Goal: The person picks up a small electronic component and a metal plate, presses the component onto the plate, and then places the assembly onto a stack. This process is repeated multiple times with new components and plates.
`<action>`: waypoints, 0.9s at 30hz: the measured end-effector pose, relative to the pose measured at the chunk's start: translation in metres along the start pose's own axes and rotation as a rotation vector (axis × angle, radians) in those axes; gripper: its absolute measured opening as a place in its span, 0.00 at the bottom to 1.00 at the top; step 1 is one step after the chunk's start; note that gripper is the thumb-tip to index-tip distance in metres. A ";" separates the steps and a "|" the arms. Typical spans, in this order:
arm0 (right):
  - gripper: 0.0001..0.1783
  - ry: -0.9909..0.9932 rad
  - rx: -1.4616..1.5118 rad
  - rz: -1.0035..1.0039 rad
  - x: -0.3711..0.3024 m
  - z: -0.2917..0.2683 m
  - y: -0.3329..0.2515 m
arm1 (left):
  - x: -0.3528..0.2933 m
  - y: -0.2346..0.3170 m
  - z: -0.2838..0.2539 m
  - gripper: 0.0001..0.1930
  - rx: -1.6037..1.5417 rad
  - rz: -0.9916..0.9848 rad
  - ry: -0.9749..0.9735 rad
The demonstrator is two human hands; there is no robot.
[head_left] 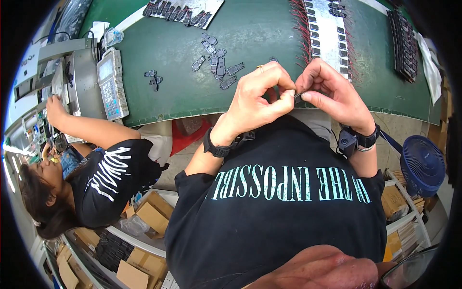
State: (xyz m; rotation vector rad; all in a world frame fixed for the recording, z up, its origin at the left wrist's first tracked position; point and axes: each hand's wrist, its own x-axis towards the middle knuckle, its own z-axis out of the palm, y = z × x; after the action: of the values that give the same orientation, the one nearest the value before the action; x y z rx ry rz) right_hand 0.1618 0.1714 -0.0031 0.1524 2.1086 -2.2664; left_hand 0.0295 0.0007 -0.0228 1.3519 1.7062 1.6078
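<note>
Close to my body, over the near edge of the green table, my left hand [263,96] and my right hand [333,94] meet fingertip to fingertip. Both are closed in a pinch around a small, dark, thin piece [298,95]; fingers cover most of it, so its kind cannot be made out. Just beyond my left hand lies a loose cluster of small black plastic parts [219,65]. Past my right hand, a white board [327,36] carries rows of black modules [315,42] with thin red wires [301,29].
Another board of black parts [185,12] lies at the far left, and a stack of dark strips [403,45] at the right. A grey keypad controller [110,84] stands beside a co-worker [108,178] at a machine. A blue fan [422,164] sits right; cartons [154,212] fill shelves below.
</note>
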 end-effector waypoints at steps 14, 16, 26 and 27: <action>0.15 0.350 -0.005 -0.043 -0.015 -0.013 0.002 | -0.021 0.019 -0.027 0.04 0.326 0.025 -0.610; 0.13 0.413 0.007 -0.085 -0.017 -0.017 0.001 | -0.016 0.020 -0.032 0.04 0.421 0.045 -0.560; 0.09 0.466 0.120 -0.163 -0.013 -0.018 0.004 | 0.028 -0.018 -0.028 0.05 0.951 0.169 -0.299; 0.09 0.477 0.112 -0.151 -0.014 -0.019 0.005 | 0.029 -0.019 -0.028 0.05 0.948 0.170 -0.301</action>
State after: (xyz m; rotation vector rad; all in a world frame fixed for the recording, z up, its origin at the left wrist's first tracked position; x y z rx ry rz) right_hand 0.1773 0.1897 -0.0083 0.6158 2.2603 -2.6527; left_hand -0.0128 0.0136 -0.0251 2.0585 2.2850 0.5482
